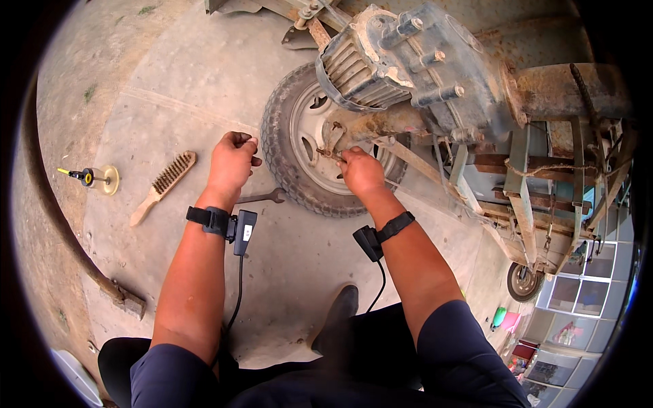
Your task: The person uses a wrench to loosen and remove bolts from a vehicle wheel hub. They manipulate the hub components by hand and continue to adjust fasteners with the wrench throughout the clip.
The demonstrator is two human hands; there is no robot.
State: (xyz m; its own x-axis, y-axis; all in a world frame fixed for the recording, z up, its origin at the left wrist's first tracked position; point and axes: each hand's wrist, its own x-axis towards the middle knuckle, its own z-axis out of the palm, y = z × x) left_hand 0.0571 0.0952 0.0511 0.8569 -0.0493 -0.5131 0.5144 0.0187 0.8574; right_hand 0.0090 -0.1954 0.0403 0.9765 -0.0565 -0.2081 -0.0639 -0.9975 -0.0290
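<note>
Currently, my right hand (362, 170) pinches a rusty fitting (329, 154) near frame centre; corrosion could make it slip. My left hand (232, 162), left of centre, curls, contents indeterminable.

soft, fairly bright daylight spreads evenly over the concrete (279, 326); its exact direction is hard to tell. shadows are faint and soft-edged, deeper among the frame bars (520, 180) by the right edge. dull highlights sit on the gear housing (469, 61). the left hand (232, 162) and right hand (362, 170) look reasonably crisp, while the dark trousers (388, 340) lose detail. fisheye distortion tilts and bends the window panes (578, 296) past the concrete's right edge, their detail soft, and black vignetting fills the corners
</note>
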